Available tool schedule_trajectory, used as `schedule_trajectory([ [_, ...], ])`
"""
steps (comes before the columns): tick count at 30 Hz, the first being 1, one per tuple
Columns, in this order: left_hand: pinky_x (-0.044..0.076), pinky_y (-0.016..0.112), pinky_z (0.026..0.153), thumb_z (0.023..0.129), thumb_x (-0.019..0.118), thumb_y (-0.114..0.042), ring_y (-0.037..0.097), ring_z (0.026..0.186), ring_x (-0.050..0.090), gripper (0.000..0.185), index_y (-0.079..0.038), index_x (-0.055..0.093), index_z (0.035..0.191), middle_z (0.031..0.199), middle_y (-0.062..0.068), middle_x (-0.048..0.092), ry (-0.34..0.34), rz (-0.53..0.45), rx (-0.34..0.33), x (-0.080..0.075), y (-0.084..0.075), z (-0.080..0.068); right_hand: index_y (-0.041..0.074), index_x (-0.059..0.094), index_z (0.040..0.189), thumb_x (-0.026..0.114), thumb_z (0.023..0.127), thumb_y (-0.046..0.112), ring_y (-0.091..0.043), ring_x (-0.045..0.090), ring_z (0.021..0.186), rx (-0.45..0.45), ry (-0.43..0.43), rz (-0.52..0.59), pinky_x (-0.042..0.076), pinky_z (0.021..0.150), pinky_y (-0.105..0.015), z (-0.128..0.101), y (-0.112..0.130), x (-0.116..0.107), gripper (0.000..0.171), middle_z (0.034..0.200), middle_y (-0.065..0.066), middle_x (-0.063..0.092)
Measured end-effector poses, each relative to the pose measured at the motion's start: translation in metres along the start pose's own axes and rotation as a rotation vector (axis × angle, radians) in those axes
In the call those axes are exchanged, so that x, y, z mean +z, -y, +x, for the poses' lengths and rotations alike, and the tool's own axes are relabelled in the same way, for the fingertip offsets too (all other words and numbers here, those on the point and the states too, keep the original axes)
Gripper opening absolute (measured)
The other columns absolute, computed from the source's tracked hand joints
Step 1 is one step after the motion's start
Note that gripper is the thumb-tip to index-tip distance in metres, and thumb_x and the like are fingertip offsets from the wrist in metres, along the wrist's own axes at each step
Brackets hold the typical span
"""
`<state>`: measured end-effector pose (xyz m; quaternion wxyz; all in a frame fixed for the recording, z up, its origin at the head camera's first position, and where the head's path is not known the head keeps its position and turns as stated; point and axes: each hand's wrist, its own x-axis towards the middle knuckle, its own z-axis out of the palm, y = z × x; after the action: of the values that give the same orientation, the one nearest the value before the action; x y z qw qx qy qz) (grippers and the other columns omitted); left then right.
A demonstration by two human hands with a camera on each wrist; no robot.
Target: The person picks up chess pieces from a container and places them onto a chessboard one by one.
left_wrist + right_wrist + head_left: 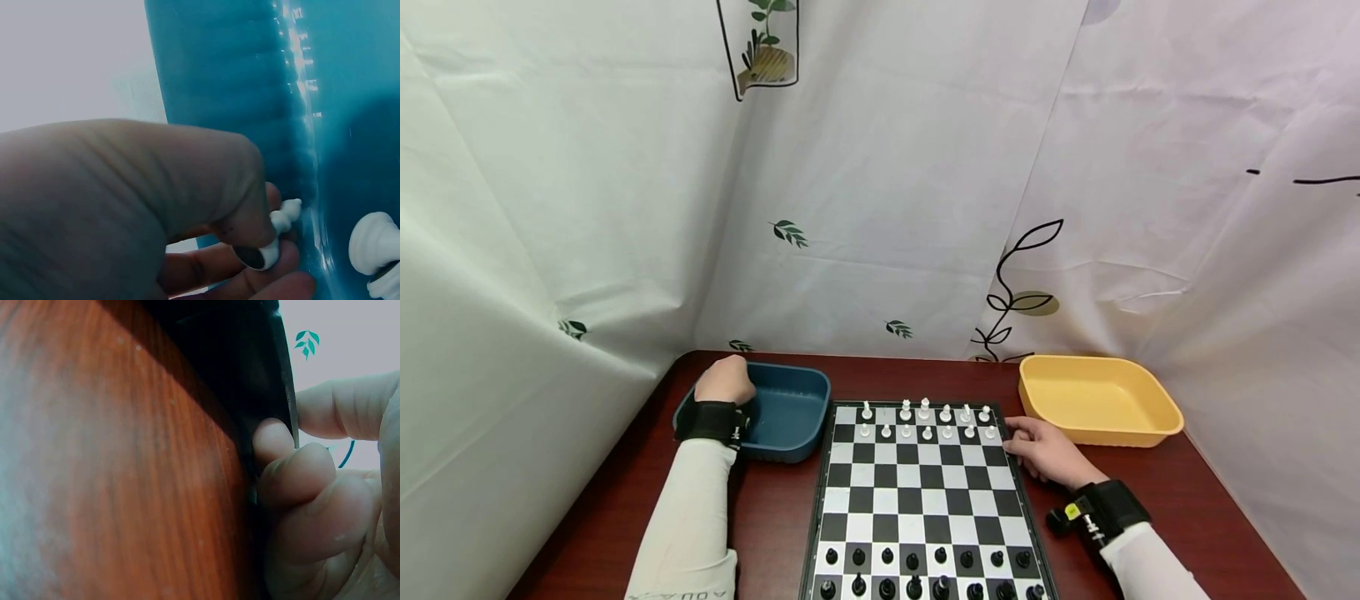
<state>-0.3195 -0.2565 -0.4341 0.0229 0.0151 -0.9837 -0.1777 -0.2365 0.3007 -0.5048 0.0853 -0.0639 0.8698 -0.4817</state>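
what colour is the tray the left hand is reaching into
Dark blue tray, clearest in the head view; the left hand pinches a white chess piece over it.

Board middle rows free; white pieces crowd far edge, black pieces near edge.
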Motion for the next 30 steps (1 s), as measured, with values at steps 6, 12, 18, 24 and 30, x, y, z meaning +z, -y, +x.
schedule_trajectory([
  [6,0.034,0.038,0.054,0.096,0.060,0.004,0.022,0.058,0.035,0.042,-0.016,0.041,0.064,0.063,0.001,0.030,-0.125,-0.025,0.027,-0.001,-0.001,0.002,-0.014,0.051,0.154,0.076,0.102,0.016,-0.020,0.053,0.051,-0.003,-0.002,-0.002,0.045,0.045,-0.033,0.000,0.001,0.000,0.065,0.069,-0.005,0.058],
  [12,0.019,0.033,0.055,0.098,0.053,0.008,0.016,0.062,0.013,0.053,-0.022,0.028,0.062,0.064,-0.004,0.017,-0.145,-0.068,0.072,0.000,-0.003,0.001,-0.013,0.052,0.153,0.076,0.101,0.017,-0.019,0.053,0.051,-0.009,-0.003,-0.011,0.045,0.045,-0.033,0.000,0.001,0.000,0.065,0.069,-0.004,0.058],
  [18,0.019,0.033,0.056,0.100,0.054,0.007,0.015,0.063,0.012,0.053,-0.020,0.030,0.062,0.065,-0.003,0.017,-0.092,-0.066,0.088,-0.003,-0.006,-0.001,-0.012,0.053,0.153,0.076,0.102,0.017,-0.019,0.053,0.051,-0.008,0.000,-0.002,0.045,0.045,-0.033,0.000,0.001,0.000,0.063,0.071,-0.005,0.058],
  [24,0.050,0.046,0.067,0.104,0.057,0.003,0.031,0.069,0.051,0.017,0.008,0.070,0.095,0.095,0.029,0.057,-0.039,0.011,0.097,-0.009,-0.010,-0.003,-0.012,0.054,0.152,0.076,0.102,0.016,-0.019,0.053,0.051,0.000,0.003,0.009,0.045,0.045,-0.032,0.000,0.001,0.000,0.062,0.070,-0.005,0.058],
  [30,0.058,0.064,0.096,0.105,0.055,0.002,0.052,0.109,0.069,0.033,0.014,0.071,0.132,0.132,0.042,0.061,-0.011,0.009,0.114,-0.015,-0.015,-0.007,-0.012,0.053,0.153,0.077,0.102,0.017,-0.019,0.053,0.052,0.004,0.003,0.013,0.044,0.045,-0.032,0.000,0.000,0.000,0.063,0.070,-0.005,0.057],
])
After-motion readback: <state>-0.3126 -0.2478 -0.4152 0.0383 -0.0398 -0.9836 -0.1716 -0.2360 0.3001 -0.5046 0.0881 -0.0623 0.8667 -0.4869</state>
